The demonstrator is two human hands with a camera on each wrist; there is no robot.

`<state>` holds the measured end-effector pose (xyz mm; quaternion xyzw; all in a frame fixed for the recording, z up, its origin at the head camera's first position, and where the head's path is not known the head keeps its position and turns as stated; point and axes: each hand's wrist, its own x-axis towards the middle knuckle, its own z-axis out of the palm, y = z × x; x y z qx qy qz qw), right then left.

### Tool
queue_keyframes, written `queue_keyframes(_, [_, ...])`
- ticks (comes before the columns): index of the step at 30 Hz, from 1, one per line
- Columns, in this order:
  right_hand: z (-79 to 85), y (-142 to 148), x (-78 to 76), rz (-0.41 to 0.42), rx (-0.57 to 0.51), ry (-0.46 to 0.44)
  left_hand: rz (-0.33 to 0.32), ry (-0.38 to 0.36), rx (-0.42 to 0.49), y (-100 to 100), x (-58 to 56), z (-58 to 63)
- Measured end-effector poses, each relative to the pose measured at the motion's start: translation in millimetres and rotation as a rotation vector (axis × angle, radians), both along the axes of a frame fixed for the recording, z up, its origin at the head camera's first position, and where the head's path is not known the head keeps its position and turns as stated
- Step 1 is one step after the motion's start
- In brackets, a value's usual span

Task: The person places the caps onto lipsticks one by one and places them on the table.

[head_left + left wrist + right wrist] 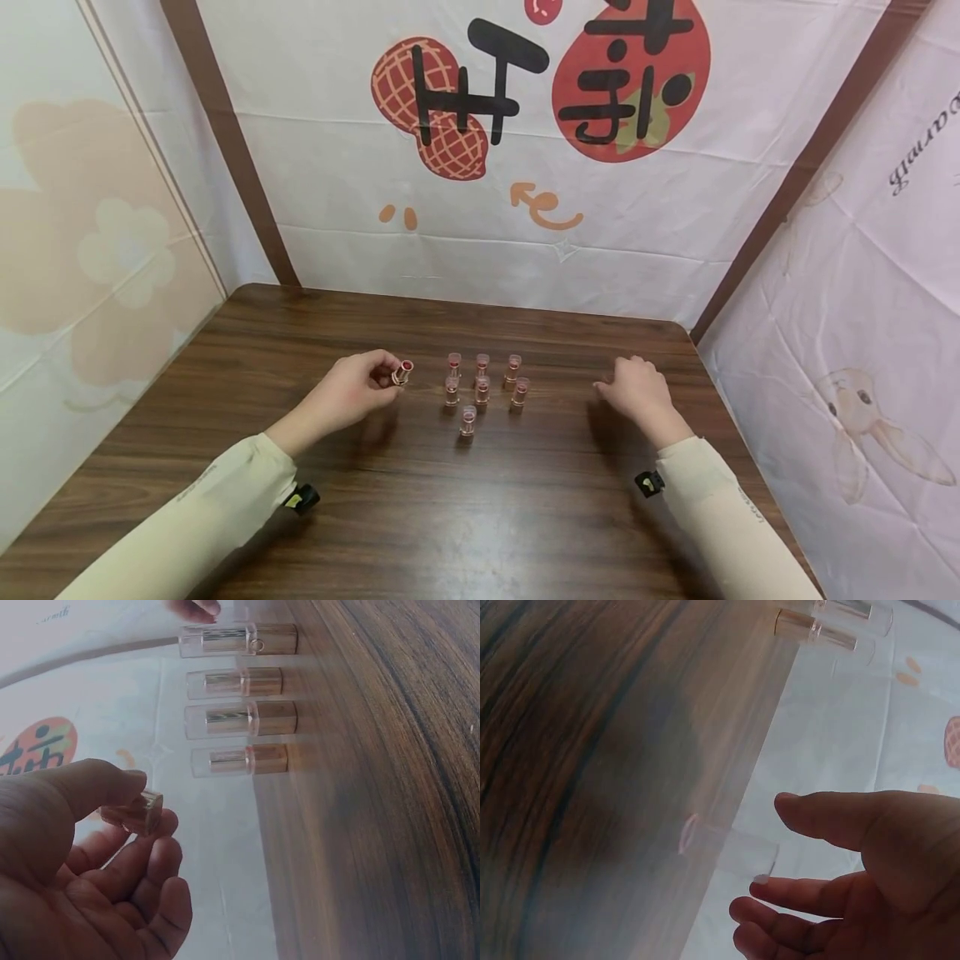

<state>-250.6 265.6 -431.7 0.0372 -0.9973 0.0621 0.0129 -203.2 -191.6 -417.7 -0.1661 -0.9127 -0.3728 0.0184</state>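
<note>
My left hand [352, 385] pinches an uncapped lipstick [402, 372] between thumb and fingers, its red tip facing up in the head view. In the left wrist view, the gold base of this lipstick [136, 813] shows between thumb and fingertips. Over the table's right part, my right hand [637, 390] has its thumb spread away from the fingers. A clear lipstick cap [731, 849] is by its index fingertip in the right wrist view, with the pinkish rim toward the table; the thumb is apart from it. In the head view the cap is hidden.
Several capped lipsticks [482, 392] stand upright in loose rows between the hands, with a single lipstick [468, 422] nearest the front. The brown wooden table [480, 517] meets a printed white cloth backdrop [337, 208] behind; cloth panels flank both sides.
</note>
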Motion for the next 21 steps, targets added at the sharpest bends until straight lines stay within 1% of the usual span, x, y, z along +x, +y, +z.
queue_keyframes(3, [-1.2,4.0,-2.3,-0.015,-0.028,-0.047,-0.007,0.013,0.033,0.7,1.2,2.1])
queue_keyframes(7, [-3.4,7.4,-4.5,-0.021,-0.034,-0.045,-0.008,0.053,0.069,1.9,3.0,5.5])
queue_keyframes(10, [-4.3,8.6,-4.9,-0.027,-0.027,-0.042,0.007,0.096,0.08,2.9,5.0,8.5])
queue_keyframes(13, [-4.6,9.2,-5.0,-0.029,-0.031,-0.045,0.029,0.123,0.095,3.9,6.9,11.6])
queue_keyframes(16, [-4.3,9.1,-5.1,-0.031,-0.041,-0.05,0.043,0.135,0.11,4.2,8.8,14.2])
queue_keyframes(21, [-4.5,7.4,-5.1,-0.031,-0.058,-0.058,0.043,0.153,0.131,6.3,11.1,17.8])
